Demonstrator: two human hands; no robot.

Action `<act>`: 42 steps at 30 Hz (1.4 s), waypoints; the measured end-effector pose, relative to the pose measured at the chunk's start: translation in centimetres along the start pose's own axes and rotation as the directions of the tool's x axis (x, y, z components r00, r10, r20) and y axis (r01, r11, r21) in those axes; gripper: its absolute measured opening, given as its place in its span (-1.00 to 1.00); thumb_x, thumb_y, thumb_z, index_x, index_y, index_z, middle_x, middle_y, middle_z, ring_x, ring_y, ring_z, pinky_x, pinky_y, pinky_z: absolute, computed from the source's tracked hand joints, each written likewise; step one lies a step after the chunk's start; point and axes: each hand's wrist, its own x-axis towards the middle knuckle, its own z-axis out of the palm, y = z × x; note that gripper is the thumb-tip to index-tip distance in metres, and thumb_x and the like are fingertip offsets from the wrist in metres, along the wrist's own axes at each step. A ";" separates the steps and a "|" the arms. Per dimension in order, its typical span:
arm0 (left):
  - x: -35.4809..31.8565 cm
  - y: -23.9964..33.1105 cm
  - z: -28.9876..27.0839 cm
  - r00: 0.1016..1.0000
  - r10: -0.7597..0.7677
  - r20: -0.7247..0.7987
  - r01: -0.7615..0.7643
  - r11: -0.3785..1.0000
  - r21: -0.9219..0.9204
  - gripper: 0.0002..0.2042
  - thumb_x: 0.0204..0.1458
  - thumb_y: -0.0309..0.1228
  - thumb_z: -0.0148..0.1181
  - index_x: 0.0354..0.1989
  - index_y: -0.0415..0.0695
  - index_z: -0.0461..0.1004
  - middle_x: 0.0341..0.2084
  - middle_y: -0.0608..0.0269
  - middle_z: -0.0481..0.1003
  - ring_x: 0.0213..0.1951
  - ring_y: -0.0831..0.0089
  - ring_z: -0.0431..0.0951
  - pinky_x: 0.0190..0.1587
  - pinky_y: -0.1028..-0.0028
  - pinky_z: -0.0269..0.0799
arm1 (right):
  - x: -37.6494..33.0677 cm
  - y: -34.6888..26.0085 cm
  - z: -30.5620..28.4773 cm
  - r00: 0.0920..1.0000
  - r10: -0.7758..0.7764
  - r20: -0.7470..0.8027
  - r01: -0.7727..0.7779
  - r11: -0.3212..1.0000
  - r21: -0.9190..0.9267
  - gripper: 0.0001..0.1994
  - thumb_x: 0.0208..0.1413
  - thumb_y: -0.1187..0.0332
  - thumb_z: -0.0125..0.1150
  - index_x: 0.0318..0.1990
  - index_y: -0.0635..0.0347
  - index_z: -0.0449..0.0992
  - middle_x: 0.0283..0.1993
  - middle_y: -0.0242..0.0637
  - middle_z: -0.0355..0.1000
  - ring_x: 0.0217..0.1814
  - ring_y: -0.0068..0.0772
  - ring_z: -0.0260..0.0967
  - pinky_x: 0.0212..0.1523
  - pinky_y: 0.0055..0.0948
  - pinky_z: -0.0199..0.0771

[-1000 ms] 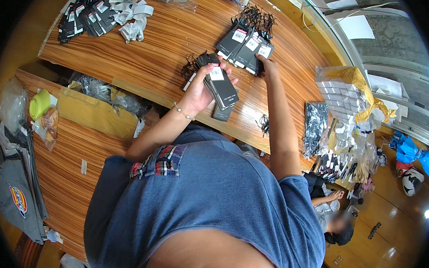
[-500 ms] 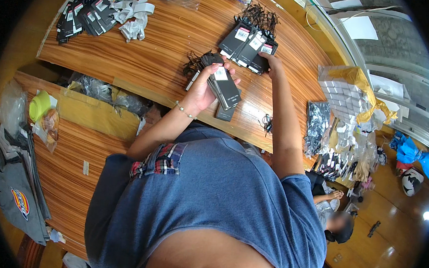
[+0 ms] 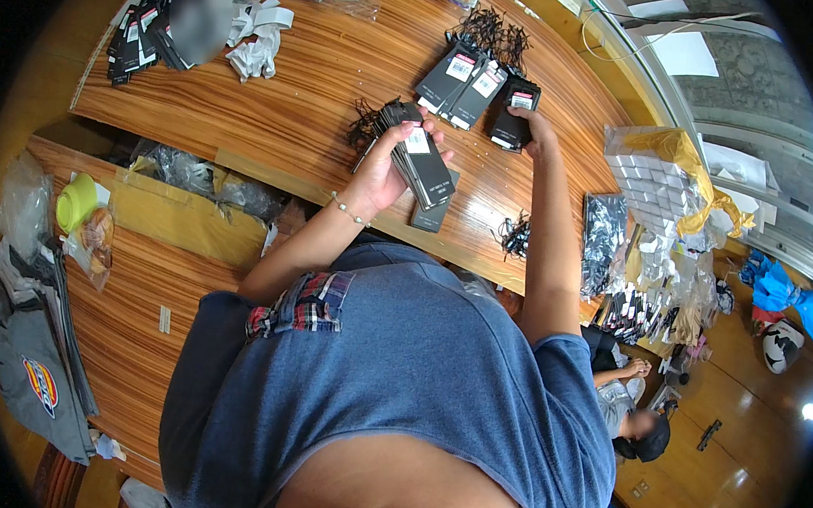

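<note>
My left hand point(image 3: 380, 176) is wrapped round a fanned stack of black hang tags point(image 3: 430, 176), the top one bearing a white sticker. Dark strings trail from the stack's far end. Beneath it, another black tag point(image 3: 429, 218) lies flat near the table's front edge. Farther right, my right hand point(image 3: 541, 137) grips the near right corner of a small bundle of black hang tags point(image 3: 509, 128). Just left of that bundle, two more stacks of black tags point(image 3: 461, 82) rest on the table, their tangled black strings point(image 3: 496, 34) spread behind them.
A loose clump of black strings point(image 3: 515, 235) lies by my right forearm. Far left are more black tags point(image 3: 132, 51), partly blurred, and crumpled white strips point(image 3: 256, 45). A plastic-wrapped bundle point(image 3: 653, 181) stands at the right. Beyond the table, a person point(image 3: 616, 407) sits at lower right.
My right hand has moved slightly right and nearer, drawing the rightmost tag bundle away from the stacks beside it. The left hand holds its stack nearly still.
</note>
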 end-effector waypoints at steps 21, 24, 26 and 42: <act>-0.4 0.5 1.9 0.999 -0.015 0.051 0.016 0.999 -0.029 -0.69 -0.06 -0.37 0.12 -0.11 -0.05 0.27 -0.33 0.32 0.34 -0.15 0.41 0.36 -0.02 0.22 0.34 | -14.1 -12.3 -1.5 0.980 -0.018 0.197 0.023 0.999 -0.024 -0.62 -0.12 0.38 0.22 -0.11 0.35 0.34 -0.23 -0.10 0.43 -0.26 -0.29 0.45 -0.23 -0.33 0.50; -0.8 0.7 2.5 0.998 -0.003 0.065 0.004 1.000 -0.027 -0.68 -0.06 -0.38 0.13 -0.10 -0.05 0.28 -0.32 0.32 0.35 -0.15 0.41 0.36 -0.02 0.23 0.34 | -16.6 -14.0 1.4 0.966 -0.040 0.254 0.067 0.993 -0.098 -0.59 -0.12 0.35 0.22 -0.09 0.34 0.33 -0.23 -0.09 0.43 -0.24 -0.29 0.45 -0.24 -0.34 0.52; -0.9 0.7 2.8 0.996 0.027 0.085 -0.027 1.000 -0.008 -0.68 -0.07 -0.39 0.13 -0.10 -0.05 0.28 -0.33 0.32 0.36 -0.15 0.40 0.36 -0.02 0.23 0.34 | -17.9 -15.0 4.1 0.956 -0.080 0.283 0.127 0.981 -0.150 -0.57 -0.13 0.34 0.22 -0.08 0.34 0.32 -0.24 -0.08 0.43 -0.23 -0.29 0.45 -0.24 -0.34 0.52; -3.3 1.7 0.7 0.995 0.100 0.022 -0.100 0.995 -0.025 -0.46 -0.03 -0.10 0.11 0.05 -0.17 0.22 -0.04 0.18 0.36 0.00 0.37 0.35 0.10 0.32 0.21 | -20.8 -7.1 15.8 0.848 0.148 0.510 0.025 0.948 -0.318 -0.41 -0.22 0.41 0.27 0.04 0.28 0.20 -0.12 -0.24 0.33 -0.07 -0.41 0.30 -0.04 -0.44 0.32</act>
